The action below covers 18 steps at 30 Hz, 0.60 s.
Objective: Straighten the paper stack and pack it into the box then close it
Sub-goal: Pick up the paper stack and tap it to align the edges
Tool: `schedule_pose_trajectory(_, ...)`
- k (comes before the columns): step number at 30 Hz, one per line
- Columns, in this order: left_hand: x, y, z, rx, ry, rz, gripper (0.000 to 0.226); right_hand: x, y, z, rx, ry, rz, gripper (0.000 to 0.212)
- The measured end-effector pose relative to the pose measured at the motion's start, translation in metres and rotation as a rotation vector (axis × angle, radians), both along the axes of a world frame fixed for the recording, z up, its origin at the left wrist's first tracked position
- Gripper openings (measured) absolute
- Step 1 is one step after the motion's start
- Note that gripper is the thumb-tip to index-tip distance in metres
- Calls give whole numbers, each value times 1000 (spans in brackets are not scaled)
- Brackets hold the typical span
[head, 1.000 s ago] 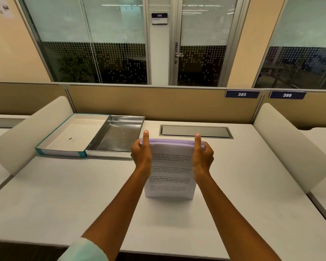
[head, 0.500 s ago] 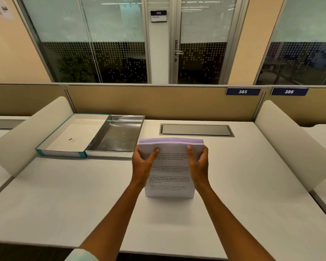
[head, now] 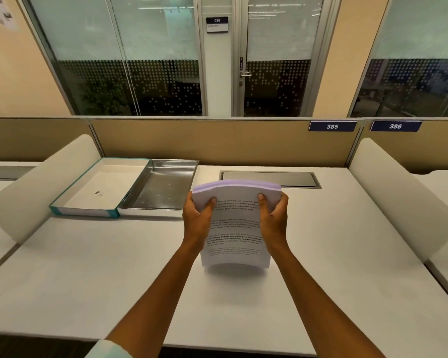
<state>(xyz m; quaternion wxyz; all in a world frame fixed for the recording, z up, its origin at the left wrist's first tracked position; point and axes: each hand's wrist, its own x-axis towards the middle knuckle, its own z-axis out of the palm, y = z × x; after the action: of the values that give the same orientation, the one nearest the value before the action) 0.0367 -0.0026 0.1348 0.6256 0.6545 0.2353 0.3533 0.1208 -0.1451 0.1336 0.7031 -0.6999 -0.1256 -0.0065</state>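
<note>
A thick paper stack [head: 234,228] with printed text on its front sheet stands on end in the middle of the desk, its bottom edge lifted slightly off the surface and its top bowed. My left hand [head: 198,215] grips its left side and my right hand [head: 274,218] its right side, thumbs on the front sheet. At the back left lies the open box: a silver metal tray [head: 163,188] and, touching its left side, a teal-edged lid [head: 98,188] with a white inside. Both are empty.
The white desk [head: 114,275] has curved white side dividers [head: 42,187] on the left and right. A grey cable hatch [head: 269,178] is set in the desk behind the stack. A tan partition runs along the back.
My thumbs came down from the stack's top edge onto the front sheet. The stack has risen a little off the desk and its top now curves.
</note>
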Motion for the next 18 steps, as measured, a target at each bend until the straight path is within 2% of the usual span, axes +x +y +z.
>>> schedule_pose_trajectory(4, -4, -5, -8, -1, 58, -46, 45, -6, -6, -6, 34, 44, -52, 50)
schedule_pose_trajectory(9, 5, -4, 3, -118, 119, 6, 53, 5, 0, 13, 82, 126, -129, 57)
schedule_pose_trajectory(14, 14, 1, 5, -195, 157, 66, 49, 14, 5, 10, 29, 158, -185, 33)
schedule_pose_trajectory(18, 17, 3, 5, -185, 165, 68, 48, 15, 6, 9, 7, 156, -189, 33)
